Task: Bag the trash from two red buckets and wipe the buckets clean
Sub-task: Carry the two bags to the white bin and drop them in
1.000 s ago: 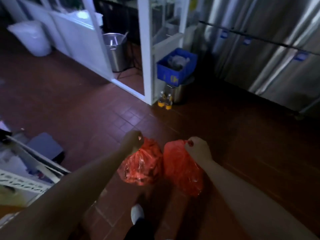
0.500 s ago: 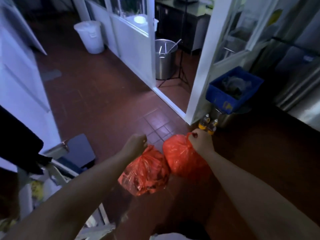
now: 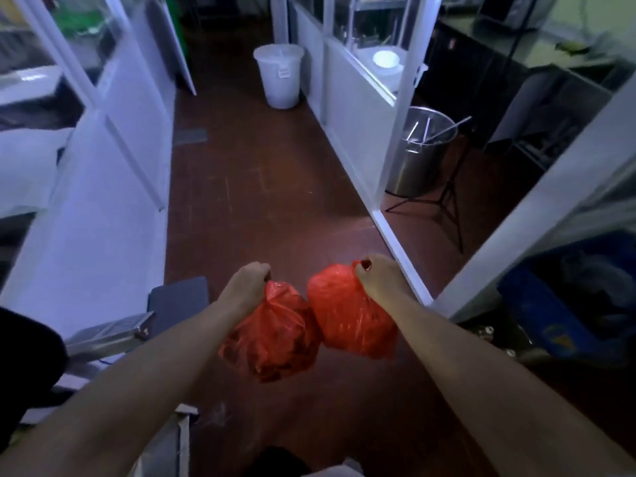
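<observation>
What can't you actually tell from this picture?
- Contents of the two red bags: head view, crinkled plastic hides them.
- Each hand's grip, left hand and right hand: fingers curl under, out of sight.
- White bin contents: too far, too dim.
- Red buckets: not in view.

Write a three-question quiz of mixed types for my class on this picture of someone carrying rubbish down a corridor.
1. True or false: each hand holds one red bag.
2. Multiple choice: what stands at the far end of the corridor? A) a white bin B) a red bucket C) a blue crate
3. Fill in: the steel pot sits to the ___ of the corridor, behind the white partition.

Key
1. True: the left hand grips the left bag, the right hand grips the right bag.
2. A, the white bin.
3. Right: steel pot, partition.
</observation>
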A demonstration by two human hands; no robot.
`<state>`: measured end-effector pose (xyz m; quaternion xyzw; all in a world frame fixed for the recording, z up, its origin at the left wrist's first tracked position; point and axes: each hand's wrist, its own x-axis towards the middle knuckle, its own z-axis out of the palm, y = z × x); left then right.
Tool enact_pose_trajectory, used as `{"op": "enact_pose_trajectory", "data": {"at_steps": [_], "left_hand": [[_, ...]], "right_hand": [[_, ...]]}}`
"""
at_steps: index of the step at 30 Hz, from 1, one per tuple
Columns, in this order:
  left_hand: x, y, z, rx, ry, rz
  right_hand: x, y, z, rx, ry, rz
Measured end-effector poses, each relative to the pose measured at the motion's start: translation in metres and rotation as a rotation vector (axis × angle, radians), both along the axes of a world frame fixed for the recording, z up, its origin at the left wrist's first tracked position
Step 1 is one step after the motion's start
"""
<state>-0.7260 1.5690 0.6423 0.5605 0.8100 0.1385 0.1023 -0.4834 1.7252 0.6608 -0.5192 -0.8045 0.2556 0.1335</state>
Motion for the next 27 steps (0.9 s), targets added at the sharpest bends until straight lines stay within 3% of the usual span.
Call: {"op": "enact_pose_trajectory", "data": {"at_steps": [3, 9, 14, 27], "left_hand": [[-0.051, 0.047, 0.003, -0.003, 0.113, -0.023], [-0.165, 0.151, 0.007, -0.193, 0.422, -0.162], [-0.256, 0.225, 0.016, -0.234, 0.532, -0.199], [-0.471, 0.438, 0.01, -0.239, 0.512, 0.021]], "right_hand": [[-0.056, 0.06, 0.001, 0.005, 0.021, 0.028], [-0.176, 0.175, -0.009, -0.002, 0.013, 0.011], [-0.268, 0.248, -0.002, 0.016, -0.023, 0.056], [-0.502, 0.478, -0.022, 0.188, -0.098, 0.29]]}}
